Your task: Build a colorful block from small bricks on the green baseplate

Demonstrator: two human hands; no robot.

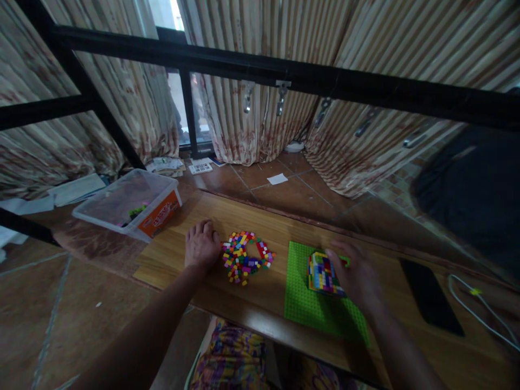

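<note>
My left hand rests palm down on the wooden table with its fingers loosely spread, right beside a loose pile of small coloured toy bricks. Nothing shows in it. On a green baseplate stands a box-like structure of multicoloured building bricks. My right hand is closed around the right side of this structure, its thumb over the top edge. The hand is slightly blurred and covers the structure's right end. A bit of green shows between thumb and fingers.
A clear plastic tub with an orange label stands left of the table, a few bricks inside. A black phone-like slab and a white cable lie at the right. Black metal bars and striped curtains are beyond.
</note>
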